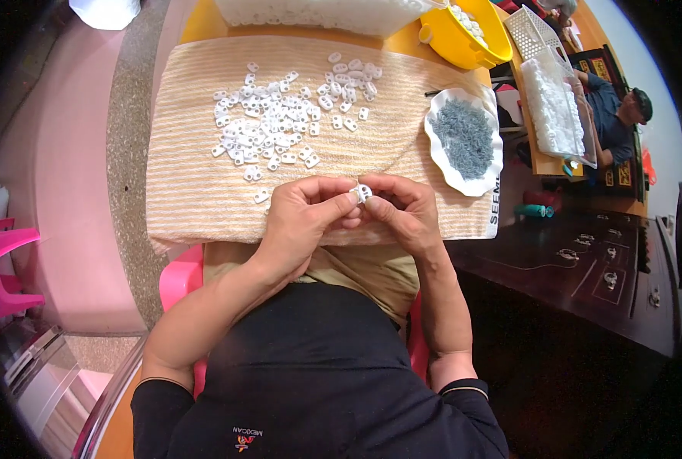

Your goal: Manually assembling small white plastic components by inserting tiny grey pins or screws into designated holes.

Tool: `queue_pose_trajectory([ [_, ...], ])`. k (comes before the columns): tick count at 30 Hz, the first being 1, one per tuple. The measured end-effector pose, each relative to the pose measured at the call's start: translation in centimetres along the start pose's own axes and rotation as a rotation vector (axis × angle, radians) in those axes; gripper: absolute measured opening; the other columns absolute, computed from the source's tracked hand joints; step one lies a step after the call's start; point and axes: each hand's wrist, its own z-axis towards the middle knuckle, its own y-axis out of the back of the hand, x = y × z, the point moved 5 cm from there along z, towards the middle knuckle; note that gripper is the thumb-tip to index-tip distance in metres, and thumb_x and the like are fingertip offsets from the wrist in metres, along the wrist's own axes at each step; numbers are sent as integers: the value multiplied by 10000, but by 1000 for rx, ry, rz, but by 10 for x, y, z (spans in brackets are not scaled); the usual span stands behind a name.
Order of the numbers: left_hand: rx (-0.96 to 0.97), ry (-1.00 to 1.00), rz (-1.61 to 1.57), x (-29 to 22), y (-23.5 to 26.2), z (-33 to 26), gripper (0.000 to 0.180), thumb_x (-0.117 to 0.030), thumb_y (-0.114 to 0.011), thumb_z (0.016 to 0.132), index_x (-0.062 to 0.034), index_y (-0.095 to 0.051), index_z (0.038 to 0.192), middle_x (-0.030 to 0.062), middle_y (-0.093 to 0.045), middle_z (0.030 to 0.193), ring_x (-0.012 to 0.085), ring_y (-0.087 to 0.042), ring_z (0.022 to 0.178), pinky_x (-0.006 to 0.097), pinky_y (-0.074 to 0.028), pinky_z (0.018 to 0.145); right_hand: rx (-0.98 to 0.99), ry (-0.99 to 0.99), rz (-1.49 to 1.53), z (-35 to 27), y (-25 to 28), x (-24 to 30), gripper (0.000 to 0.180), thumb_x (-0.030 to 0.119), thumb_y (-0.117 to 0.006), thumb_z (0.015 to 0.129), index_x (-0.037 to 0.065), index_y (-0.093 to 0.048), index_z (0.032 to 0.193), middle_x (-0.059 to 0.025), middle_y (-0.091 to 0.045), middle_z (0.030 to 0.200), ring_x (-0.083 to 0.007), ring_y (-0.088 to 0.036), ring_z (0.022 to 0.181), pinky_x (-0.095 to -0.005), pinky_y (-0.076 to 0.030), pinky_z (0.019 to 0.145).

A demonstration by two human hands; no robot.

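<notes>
Near the front edge of a striped tan towel (402,99), both hands meet around one small white plastic piece with two holes (363,193). My left hand (304,218) pinches it between thumb and forefinger. From the other side, my right hand (406,214) grips the same piece, its fingers curled; what else they may hold is hidden. Beyond my left hand lies a loose heap of similar white two-hole pieces (268,122). A smaller group of rounder white pieces (345,79) sits farther back. To the right, a white scalloped dish (496,149) contains many tiny grey pieces (463,138).
At the far edge stand a translucent bin (318,17) and a yellow basin (460,47) with white pieces. A clear tray of white pieces (553,107) is farther right, near another person (613,111). A pink stool (8,268) stands at left; dark furniture (571,275) at right.
</notes>
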Motion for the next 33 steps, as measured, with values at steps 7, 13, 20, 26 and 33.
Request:
queue_pose_trajectory([
  [7,-17,23,2,1,1,0,165,-39,-645,875,36,-641,1021,94,-672,875,133,-650,762,270,-571,713,1,-34,27,0,-4,8,271,7,-619,893,-79,-591,1148,-121,-668,1005,-157,-654,873,-279,-563,760],
  [13,-28,40,9,2,3,0,175,-45,-652,870,37,-642,1024,95,-673,875,131,-648,751,270,-573,710,-23,-71,1,-1,-6,10,276,4,-633,884,-80,-591,1144,-123,-667,997,-159,-653,876,-278,-557,770],
  [20,-49,58,9,0,2,-1,178,-53,-656,868,36,-645,1022,90,-674,874,127,-646,743,267,-569,705,-47,-73,-9,0,-6,10,272,5,-635,884,-84,-588,1137,-116,-666,966,-157,-653,854,-274,-559,750],
  [26,-45,52,19,-1,3,-1,167,-51,-651,872,34,-646,1015,87,-673,865,123,-643,739,261,-562,698,-43,-60,-16,0,-6,9,272,2,-633,884,-84,-587,1138,-110,-663,963,-153,-650,852,-275,-559,747],
  [33,-32,51,15,-2,1,0,156,-54,-646,878,30,-648,1009,78,-671,843,119,-640,729,252,-554,688,-35,-70,4,0,-7,10,268,-4,-621,889,-77,-589,1144,-100,-661,968,-148,-645,873,-270,-552,772],
])
